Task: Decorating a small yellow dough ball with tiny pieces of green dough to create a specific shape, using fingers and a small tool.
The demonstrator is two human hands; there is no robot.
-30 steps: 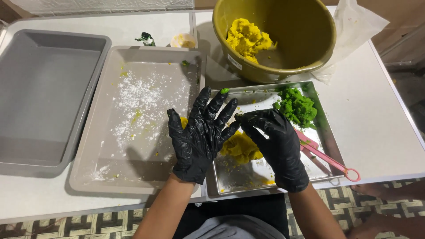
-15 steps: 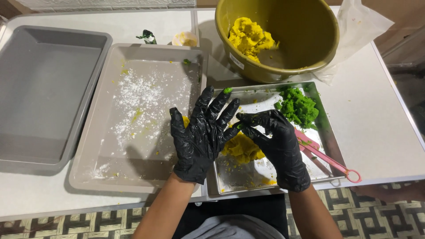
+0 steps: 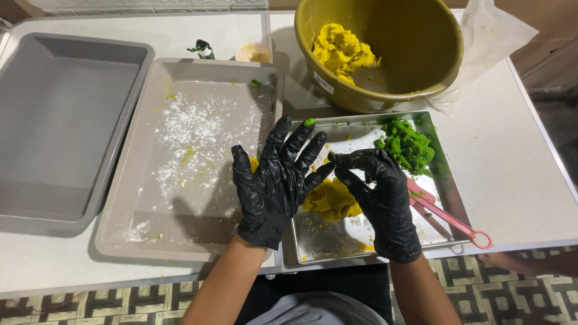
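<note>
Both my hands wear black gloves. My left hand [image 3: 274, 180] hovers with fingers spread wide, empty, over the seam between the floured tray [image 3: 180, 235] and the small metal tray [image 3: 445, 180]. My right hand [image 3: 379, 198] is beside it, fingertips curled toward the left hand's fingers; I cannot tell whether it pinches anything. A lump of yellow dough [image 3: 331, 201] lies on the metal tray below and between my hands. Green dough [image 3: 408, 144] sits in that tray's far right corner. A bit of green sticks to a left fingertip.
A yellow-brown bowl [image 3: 421, 78] with more yellow dough [image 3: 340, 51] stands behind the metal tray. A pink tool [image 3: 448, 219] lies on the tray's right side. A grey tub [image 3: 60, 126] sits far left. A plastic bag [image 3: 487, 42] is at the right.
My hands have stayed over the metal tray, shifting only slightly. The right hand's fingers have curled a little more toward the left hand.
</note>
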